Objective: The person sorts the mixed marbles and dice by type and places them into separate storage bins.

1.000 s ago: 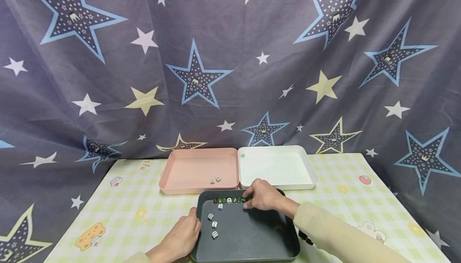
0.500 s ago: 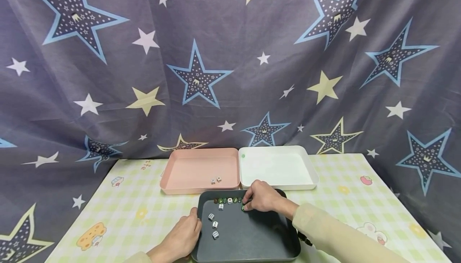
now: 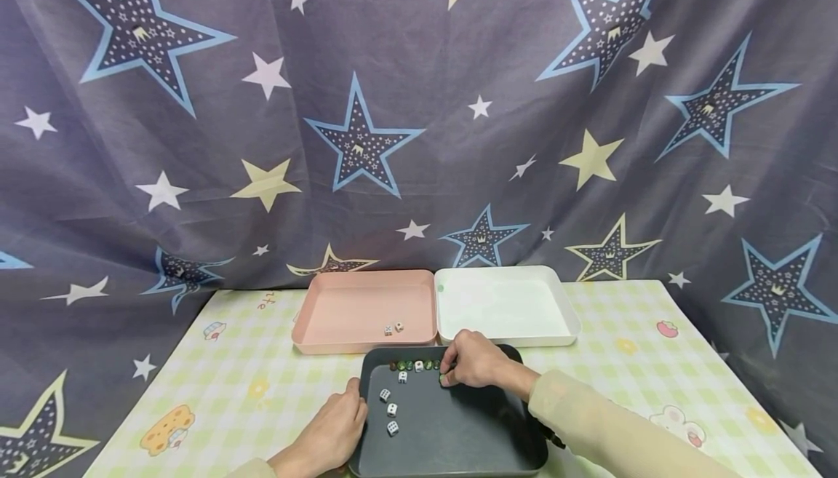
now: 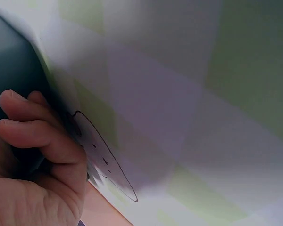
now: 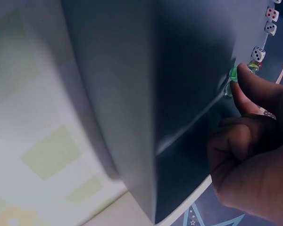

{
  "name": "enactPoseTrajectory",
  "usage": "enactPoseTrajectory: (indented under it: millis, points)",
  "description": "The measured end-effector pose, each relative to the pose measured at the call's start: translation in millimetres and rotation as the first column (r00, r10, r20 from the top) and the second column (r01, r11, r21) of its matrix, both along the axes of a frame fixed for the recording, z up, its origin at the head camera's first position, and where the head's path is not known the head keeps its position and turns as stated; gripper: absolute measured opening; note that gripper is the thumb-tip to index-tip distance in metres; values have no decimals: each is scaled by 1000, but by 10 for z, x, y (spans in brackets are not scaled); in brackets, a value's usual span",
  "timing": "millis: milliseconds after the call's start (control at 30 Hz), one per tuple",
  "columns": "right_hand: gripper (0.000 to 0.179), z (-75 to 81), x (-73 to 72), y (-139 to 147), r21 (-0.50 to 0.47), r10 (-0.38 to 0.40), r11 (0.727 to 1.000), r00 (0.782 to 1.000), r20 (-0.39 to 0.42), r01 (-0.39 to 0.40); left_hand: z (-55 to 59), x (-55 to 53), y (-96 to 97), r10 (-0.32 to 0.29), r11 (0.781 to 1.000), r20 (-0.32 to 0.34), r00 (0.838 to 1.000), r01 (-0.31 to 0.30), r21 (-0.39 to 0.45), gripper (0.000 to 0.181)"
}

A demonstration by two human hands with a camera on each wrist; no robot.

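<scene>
My left hand (image 3: 329,423) holds the left rim of a dark grey tray (image 3: 458,456), its fingers curled at the tray's wall in the left wrist view. Inside the tray's far end, my right hand (image 3: 478,361) pinches a green glass marble (image 5: 233,73) between thumb and index finger. Left of these fingertips, several green marbles (image 3: 409,365) and a reddish-brown one (image 3: 393,366) line the far wall, with a white die (image 3: 419,366) among them. More white dice (image 3: 392,409) lie down the tray's left side.
Behind the dark tray stand a pink tray (image 3: 360,303) with two dice (image 3: 394,329) near its front right corner, and a white tray (image 3: 504,303) with one green marble (image 3: 441,288) at its back left. A checked cloth (image 3: 229,376) covers the table; a starry curtain (image 3: 406,100) hangs behind.
My right thumb and finger have closed on a green marble and drawn it slightly away from the row, towards me. My left hand stays at the tray's rim.
</scene>
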State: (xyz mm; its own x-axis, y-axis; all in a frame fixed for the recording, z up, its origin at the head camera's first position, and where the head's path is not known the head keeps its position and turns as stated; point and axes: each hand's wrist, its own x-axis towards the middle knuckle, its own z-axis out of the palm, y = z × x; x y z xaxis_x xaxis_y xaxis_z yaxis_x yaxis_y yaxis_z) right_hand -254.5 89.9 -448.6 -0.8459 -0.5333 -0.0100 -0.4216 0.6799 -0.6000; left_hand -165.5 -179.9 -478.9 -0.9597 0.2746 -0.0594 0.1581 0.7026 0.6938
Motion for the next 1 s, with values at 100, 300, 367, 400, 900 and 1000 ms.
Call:
enactPoseTrajectory:
  millis: [100,300,367,400,900,1000]
  points:
    - [15,1,5,4,-2,3,1000,1000,3,-3,-2,4,3,-2,1000,1,1000,2,3,21]
    - [15,35,8,10,-8,-4,1000,1000,13,4,-2,6,3,0,1000,-11,1000,0,2,20]
    - [15,58,6,10,-12,-10,1000,1000,16,10,-3,4,1,0,1000,-13,1000,0,5,20]
    - [15,67,4,11,-16,-12,1000,1000,16,13,-4,3,1,-1,1000,-13,1000,1,4,20]
    - [15,174,-46,10,-42,-32,999,999,13,33,16,-5,-5,7,1000,-27,1000,-7,-25,19]
    - [15,202,-58,15,-48,-43,998,999,8,43,-56,-42,-31,5,999,-34,999,-7,-43,31]
